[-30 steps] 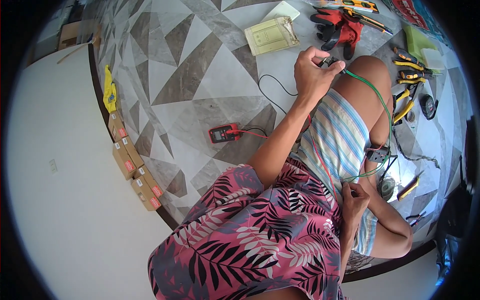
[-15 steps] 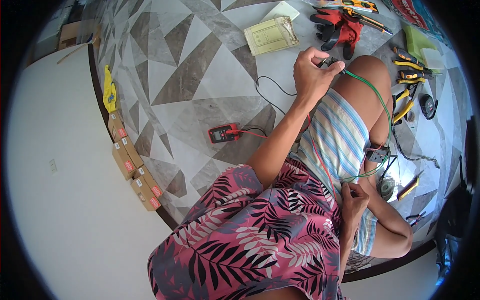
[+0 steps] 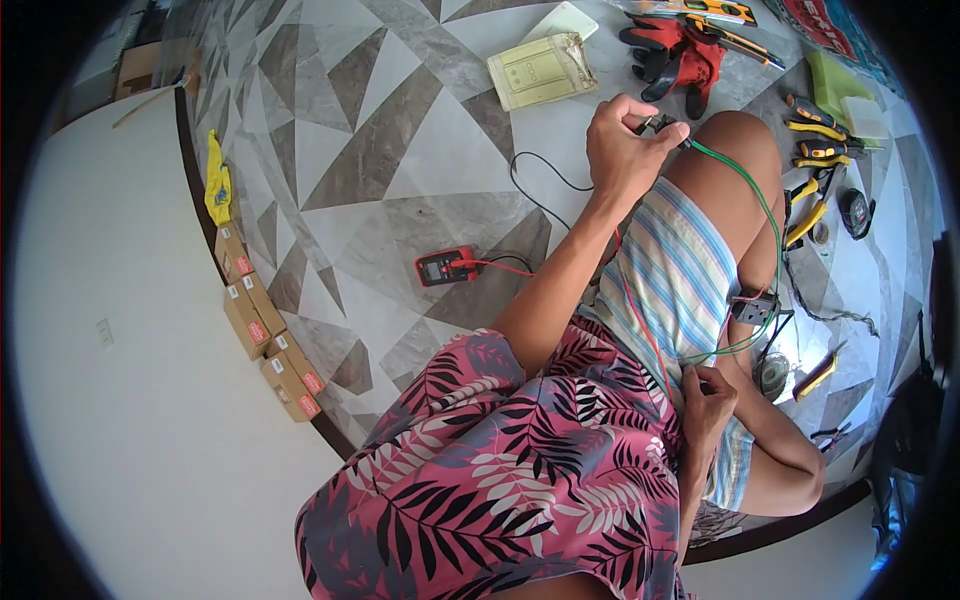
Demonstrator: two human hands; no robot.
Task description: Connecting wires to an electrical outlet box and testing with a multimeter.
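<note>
Blk plug (image 3: 662, 122) pinched in L hand (image 3: 630, 148), grn wire (image 3: 762, 190) pinched in R hand (image 3: 711, 400)

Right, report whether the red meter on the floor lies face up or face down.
Face up: the red meter shows its screen toward the camera. Whether it is switched on, I cannot tell: too small.

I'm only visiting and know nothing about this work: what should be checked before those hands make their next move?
1. Left hand holding the black plug: ok, pinched in the fingers.
2. Right hand gripping a wire end securely: cannot tell; its fingertips hide it.
3. Red lead plugged into the red meter: ok.
4. Meter reading legible: cannot tell; the screen is too small.
5. Gloves worn: not ok; they lie on the floor, and both hands are bare.
</note>
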